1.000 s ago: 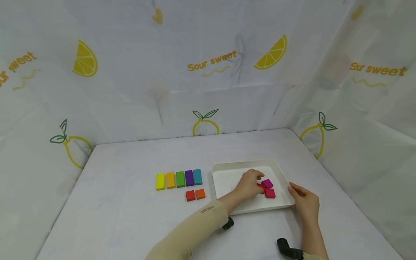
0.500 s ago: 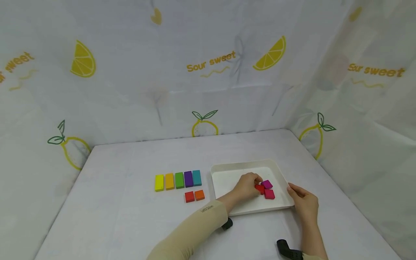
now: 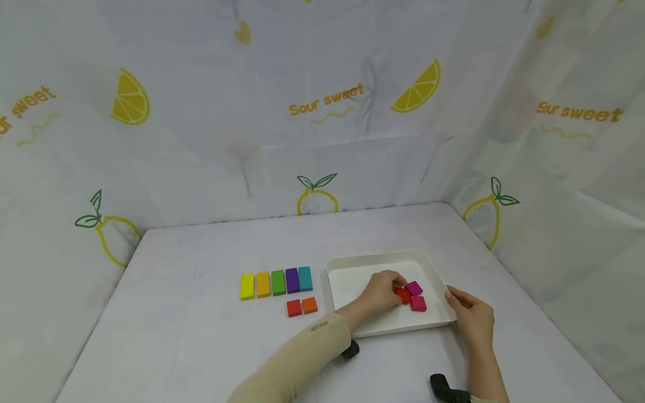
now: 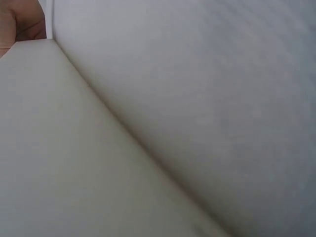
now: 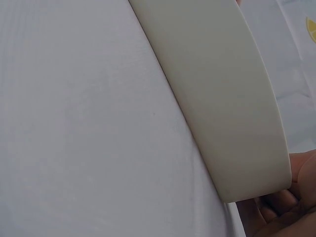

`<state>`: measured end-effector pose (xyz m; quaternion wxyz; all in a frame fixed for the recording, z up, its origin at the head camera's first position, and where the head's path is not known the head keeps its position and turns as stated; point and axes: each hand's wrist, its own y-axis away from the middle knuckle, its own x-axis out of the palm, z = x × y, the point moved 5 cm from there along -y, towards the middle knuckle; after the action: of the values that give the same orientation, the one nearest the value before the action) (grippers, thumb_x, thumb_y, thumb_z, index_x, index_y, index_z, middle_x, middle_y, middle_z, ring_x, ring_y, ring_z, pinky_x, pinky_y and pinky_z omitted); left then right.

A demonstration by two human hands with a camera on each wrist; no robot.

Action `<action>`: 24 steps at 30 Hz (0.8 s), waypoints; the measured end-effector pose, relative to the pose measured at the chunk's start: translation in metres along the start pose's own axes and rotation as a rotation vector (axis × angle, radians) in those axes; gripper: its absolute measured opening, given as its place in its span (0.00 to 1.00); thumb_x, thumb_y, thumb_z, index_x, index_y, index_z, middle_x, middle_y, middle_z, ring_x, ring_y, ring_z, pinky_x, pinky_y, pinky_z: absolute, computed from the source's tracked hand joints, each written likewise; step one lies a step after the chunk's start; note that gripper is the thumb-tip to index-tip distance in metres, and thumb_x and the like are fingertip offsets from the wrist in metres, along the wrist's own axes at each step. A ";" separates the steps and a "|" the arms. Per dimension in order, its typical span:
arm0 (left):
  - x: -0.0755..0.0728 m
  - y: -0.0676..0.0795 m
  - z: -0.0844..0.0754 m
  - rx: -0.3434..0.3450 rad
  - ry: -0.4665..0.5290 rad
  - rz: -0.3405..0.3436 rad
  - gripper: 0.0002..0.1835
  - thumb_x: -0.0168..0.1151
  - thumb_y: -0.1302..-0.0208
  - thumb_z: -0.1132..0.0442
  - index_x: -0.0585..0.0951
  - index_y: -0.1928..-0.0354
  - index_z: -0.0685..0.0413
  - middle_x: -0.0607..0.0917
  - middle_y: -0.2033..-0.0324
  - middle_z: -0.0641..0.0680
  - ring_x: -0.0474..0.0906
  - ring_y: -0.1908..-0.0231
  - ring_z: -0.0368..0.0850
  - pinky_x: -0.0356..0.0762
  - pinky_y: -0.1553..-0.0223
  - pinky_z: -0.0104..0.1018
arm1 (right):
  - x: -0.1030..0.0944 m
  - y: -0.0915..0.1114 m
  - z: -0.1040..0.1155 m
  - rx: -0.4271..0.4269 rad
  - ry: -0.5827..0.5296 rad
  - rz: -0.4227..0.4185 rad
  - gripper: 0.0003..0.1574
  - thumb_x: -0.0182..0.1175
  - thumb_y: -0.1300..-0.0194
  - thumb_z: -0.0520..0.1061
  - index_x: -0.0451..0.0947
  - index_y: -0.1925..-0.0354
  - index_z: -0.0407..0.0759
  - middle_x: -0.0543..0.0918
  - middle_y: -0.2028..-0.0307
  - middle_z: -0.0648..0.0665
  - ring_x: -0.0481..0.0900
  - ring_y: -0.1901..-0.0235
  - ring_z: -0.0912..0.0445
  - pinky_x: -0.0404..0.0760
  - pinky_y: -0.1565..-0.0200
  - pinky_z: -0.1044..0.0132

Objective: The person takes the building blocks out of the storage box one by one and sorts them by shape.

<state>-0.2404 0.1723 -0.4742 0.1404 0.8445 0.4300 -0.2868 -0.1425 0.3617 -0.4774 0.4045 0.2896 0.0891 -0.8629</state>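
Observation:
My left hand (image 3: 381, 292) reaches into a white tray (image 3: 353, 263), thumb and fingers pinching a small red block (image 3: 403, 295) at its left side. A magenta block (image 3: 415, 288) and a pink block (image 3: 418, 303) lie right beside it on the tray floor. At the tray's right edge my right hand (image 3: 473, 316) grips the rim, thumb on top. The right wrist view shows curled fingers behind the corner of the tray wall (image 5: 222, 98). In the left wrist view that wall (image 4: 74, 133) hides most of the left hand (image 4: 23, 19).
Left of the tray stand yellow (image 3: 247, 286), light orange (image 3: 263, 284), green (image 3: 279, 282), purple (image 3: 292, 280) and blue (image 3: 305, 279) blocks in a row. Below them are a red block (image 3: 294, 308) and an orange block (image 3: 309, 305). White printed cloth (image 3: 322, 145) surrounds the table.
My left hand has shifted slightly left inside the tray, and the red block now shows more fully beside its fingers. The right hand keeps its hold on the tray edge.

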 end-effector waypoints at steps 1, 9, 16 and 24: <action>-0.002 0.000 0.000 -0.001 0.010 -0.004 0.20 0.70 0.47 0.72 0.84 0.50 0.54 0.87 0.57 0.51 0.74 0.63 0.32 0.74 0.60 0.18 | 0.000 -0.001 0.000 0.000 0.000 0.000 0.29 0.62 0.34 0.58 0.81 0.43 0.42 0.86 0.48 0.40 0.62 0.67 0.87 0.67 0.64 0.89; -0.028 0.008 0.004 -0.002 0.091 -0.038 0.20 0.70 0.46 0.72 0.83 0.49 0.55 0.87 0.53 0.51 0.81 0.54 0.39 0.80 0.49 0.23 | 0.002 -0.004 -0.004 0.002 -0.004 -0.002 0.29 0.63 0.34 0.59 0.81 0.43 0.42 0.87 0.49 0.41 0.63 0.67 0.87 0.67 0.64 0.90; -0.068 0.031 0.009 0.015 0.157 -0.082 0.20 0.70 0.43 0.71 0.82 0.48 0.57 0.86 0.49 0.55 0.83 0.48 0.45 0.81 0.43 0.31 | 0.004 -0.003 -0.005 0.005 -0.010 0.009 0.30 0.62 0.34 0.58 0.81 0.43 0.40 0.85 0.46 0.39 0.64 0.67 0.87 0.68 0.66 0.90; -0.136 0.070 0.021 -0.017 0.227 -0.177 0.21 0.69 0.41 0.70 0.81 0.45 0.57 0.84 0.46 0.58 0.80 0.43 0.51 0.81 0.41 0.39 | 0.002 -0.003 -0.003 0.001 0.022 0.011 0.30 0.60 0.33 0.60 0.81 0.42 0.43 0.84 0.44 0.39 0.67 0.60 0.81 0.68 0.65 0.90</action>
<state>-0.2553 0.0330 -0.4096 0.0724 0.8291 0.5182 -0.1969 -0.1445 0.3635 -0.4809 0.4081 0.2995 0.0916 -0.8576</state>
